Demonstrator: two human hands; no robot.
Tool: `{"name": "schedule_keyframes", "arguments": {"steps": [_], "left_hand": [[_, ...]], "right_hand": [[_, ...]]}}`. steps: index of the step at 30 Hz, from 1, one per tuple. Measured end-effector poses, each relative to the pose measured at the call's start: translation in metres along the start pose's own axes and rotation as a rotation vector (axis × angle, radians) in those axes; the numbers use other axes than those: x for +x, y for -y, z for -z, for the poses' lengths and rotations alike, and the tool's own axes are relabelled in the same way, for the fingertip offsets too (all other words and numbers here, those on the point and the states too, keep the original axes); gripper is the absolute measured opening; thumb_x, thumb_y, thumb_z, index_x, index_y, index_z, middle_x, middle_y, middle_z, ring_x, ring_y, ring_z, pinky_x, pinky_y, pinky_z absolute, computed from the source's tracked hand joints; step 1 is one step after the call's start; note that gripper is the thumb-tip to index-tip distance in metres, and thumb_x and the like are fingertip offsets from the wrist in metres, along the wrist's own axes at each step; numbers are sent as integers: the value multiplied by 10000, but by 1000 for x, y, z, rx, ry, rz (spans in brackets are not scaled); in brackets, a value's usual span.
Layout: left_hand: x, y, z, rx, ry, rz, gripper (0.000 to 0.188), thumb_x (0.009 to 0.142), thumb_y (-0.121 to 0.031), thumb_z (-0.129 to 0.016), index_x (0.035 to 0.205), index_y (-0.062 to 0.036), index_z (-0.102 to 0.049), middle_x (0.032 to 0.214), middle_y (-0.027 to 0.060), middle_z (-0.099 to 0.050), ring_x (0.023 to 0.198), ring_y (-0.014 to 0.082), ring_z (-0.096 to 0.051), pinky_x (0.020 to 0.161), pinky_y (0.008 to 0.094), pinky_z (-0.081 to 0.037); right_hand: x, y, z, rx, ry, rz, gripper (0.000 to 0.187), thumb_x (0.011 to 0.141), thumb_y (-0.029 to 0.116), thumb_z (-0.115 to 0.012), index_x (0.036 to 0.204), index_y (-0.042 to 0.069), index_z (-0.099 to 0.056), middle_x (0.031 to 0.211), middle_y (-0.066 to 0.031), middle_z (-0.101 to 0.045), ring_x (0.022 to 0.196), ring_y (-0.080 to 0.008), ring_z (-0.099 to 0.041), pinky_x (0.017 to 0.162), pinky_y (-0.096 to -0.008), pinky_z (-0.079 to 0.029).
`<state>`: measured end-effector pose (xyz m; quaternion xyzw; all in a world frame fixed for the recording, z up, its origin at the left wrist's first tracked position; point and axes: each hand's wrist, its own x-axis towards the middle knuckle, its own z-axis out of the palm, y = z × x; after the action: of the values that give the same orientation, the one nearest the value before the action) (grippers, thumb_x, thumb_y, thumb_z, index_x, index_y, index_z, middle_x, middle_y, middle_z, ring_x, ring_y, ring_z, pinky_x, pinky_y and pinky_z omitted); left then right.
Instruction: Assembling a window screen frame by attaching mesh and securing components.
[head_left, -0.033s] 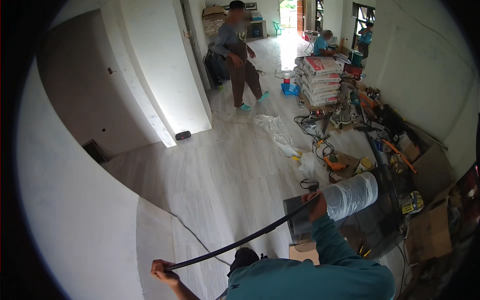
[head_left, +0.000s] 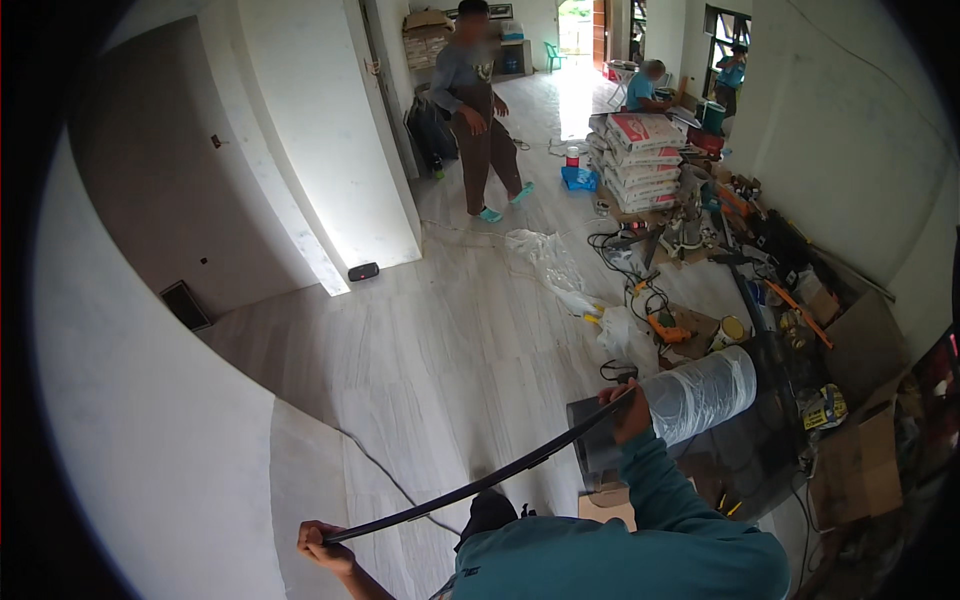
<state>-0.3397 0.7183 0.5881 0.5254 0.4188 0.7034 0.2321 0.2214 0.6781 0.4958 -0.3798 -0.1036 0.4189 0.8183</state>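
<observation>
A long, thin black strip [head_left: 480, 484] stretches between my two hands above the floor and looks slightly bowed. At its lower left end, my left hand [head_left: 325, 548] is closed around it. My right hand [head_left: 629, 414] grips the other end, higher up and to the right, with the arm reaching forward. Just beyond my right hand lies a thick roll wrapped in clear plastic [head_left: 700, 393]. It rests over a dark, glossy sheet or panel [head_left: 735, 450]. The undersides of both grips are hidden.
A white wall [head_left: 170, 400] curves along my left, with a cable [head_left: 385, 468] on the floor beside it. Cluttered tools, an orange power tool [head_left: 668, 328] and cardboard [head_left: 855, 470] line the right. Ahead are stacked sacks [head_left: 640, 160], plastic sheeting [head_left: 550, 262] and a standing person [head_left: 480, 110].
My left hand and its end of the strip have shifted very slightly left. My right hand has barely moved, and both hands keep their hold.
</observation>
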Motion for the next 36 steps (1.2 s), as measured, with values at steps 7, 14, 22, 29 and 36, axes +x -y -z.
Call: {"name": "schedule_keyframes", "arguments": {"steps": [7, 14, 22, 29, 36], "left_hand": [[147, 164, -129, -69, 25, -42, 333, 909, -242, -521, 646, -56, -437, 607, 52, -454, 444, 126, -420, 427, 261, -340], [328, 243, -399, -242, 406, 140, 362, 862, -283, -534, 622, -16, -486, 568, 66, -460, 410, 173, -514, 407, 289, -431], [389, 329, -667, -458, 612, 294, 200, 683, -186, -601, 676, 13, -618, 581, 69, -564, 508, 155, -563, 513, 268, -436], [449, 403, -838, -336, 679, 366, 272, 707, -251, -585, 830, -9, -579, 623, 40, -505, 520, 122, -482, 513, 252, -395], [513, 477, -1001, -382, 583, 288, 373, 794, -361, -563, 972, -35, -530, 665, 31, -463, 617, 121, -409, 612, 259, -328]], "right_hand": [[149, -56, -59, -335, -225, 149, 396, 987, 359, -423, 770, 58, -563, 779, -166, -637, 735, -267, -591, 758, -383, -476], [259, -13, -53, 30, -393, 417, 395, 897, 440, -477, 695, 107, -544, 746, -153, -630, 718, -275, -570, 740, -409, -453], [352, -27, -33, 319, -945, 509, 363, 803, 397, -536, 551, 152, -445, 548, -58, -480, 653, -282, -568, 693, -418, -447], [586, 22, -39, 173, -933, 313, 298, 959, 378, -438, 1057, 153, -605, 1022, -41, -628, 903, -219, -585, 835, -332, -458], [846, 78, -70, 124, -710, 414, 326, 854, 264, -506, 649, 17, -563, 841, -197, -669, 820, -304, -615, 882, -366, -433]]}}
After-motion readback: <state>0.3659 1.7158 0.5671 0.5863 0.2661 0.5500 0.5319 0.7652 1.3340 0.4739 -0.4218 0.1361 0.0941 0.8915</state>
